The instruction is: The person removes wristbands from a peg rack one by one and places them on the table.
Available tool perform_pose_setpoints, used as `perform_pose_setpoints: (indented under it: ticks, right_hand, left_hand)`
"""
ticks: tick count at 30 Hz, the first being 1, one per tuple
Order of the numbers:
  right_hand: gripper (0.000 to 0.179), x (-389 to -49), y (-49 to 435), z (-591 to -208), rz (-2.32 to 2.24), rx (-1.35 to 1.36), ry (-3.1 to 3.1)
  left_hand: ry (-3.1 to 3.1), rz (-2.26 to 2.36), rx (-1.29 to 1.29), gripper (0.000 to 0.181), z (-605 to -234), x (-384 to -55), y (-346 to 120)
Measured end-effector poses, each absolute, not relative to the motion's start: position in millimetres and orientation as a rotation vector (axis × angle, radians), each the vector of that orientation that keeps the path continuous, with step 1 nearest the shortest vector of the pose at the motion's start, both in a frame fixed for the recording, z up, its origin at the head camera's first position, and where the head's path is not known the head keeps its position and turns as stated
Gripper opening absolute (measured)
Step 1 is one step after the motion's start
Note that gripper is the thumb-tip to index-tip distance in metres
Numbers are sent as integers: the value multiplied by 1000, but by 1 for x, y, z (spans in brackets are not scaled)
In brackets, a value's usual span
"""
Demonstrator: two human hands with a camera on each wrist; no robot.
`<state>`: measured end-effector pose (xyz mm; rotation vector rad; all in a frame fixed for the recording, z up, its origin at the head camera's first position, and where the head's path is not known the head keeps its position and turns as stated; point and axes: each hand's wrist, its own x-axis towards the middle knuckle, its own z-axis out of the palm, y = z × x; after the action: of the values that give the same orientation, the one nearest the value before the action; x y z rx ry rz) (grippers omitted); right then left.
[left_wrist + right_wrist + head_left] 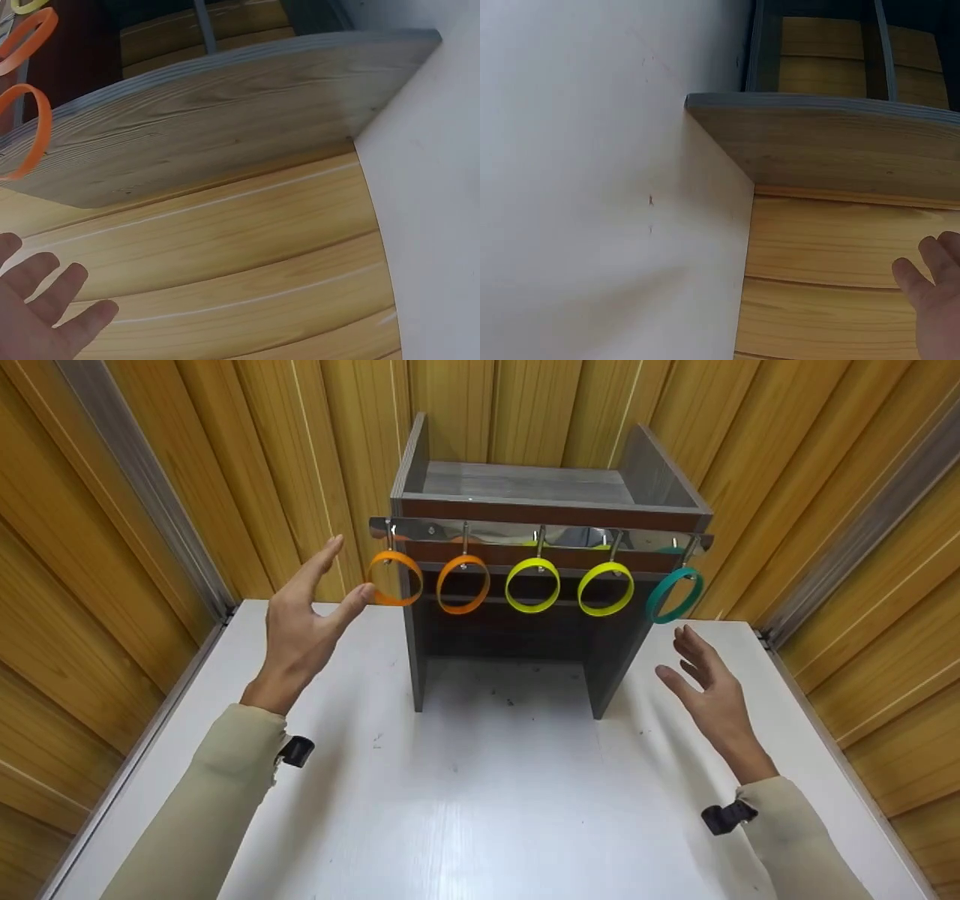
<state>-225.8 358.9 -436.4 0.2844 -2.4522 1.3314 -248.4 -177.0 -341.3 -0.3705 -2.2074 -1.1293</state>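
Two orange rings, a left one (395,578) and an inner one (463,585), hang from hooks on a shiny metal rail (495,529). Beside them hang two yellow rings, one near the middle (532,586) and one further right (606,589). A teal ring (675,595) is at the rail's right end. My left hand (300,626) is raised left of the outer orange ring, fingers spread, its thumb tip at the ring's edge in the head view. Just below the teal ring, my right hand (712,701) has loosely extended fingers and holds nothing.
The rail is fixed across the front of a grey wooden shelf unit (626,660) with upright side panels. It stands on a white tabletop (450,825). Yellow wood-plank walls (300,457) enclose the back and sides, with metal strips (165,480) in the corners.
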Motion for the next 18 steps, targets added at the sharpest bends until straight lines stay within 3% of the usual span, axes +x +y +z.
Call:
perform_pose_setpoints:
  ticks: [10,18]
  right_hand:
    - [63,-230,344,-446,1508,253,-2323]
    - [54,-237,333,-454,1570,177,-2319]
  left_hand:
    - [-2108,-1302,-394,63,-334,-247,-172]
    - [-2029,-1441,-461,47,-330,-249,-168]
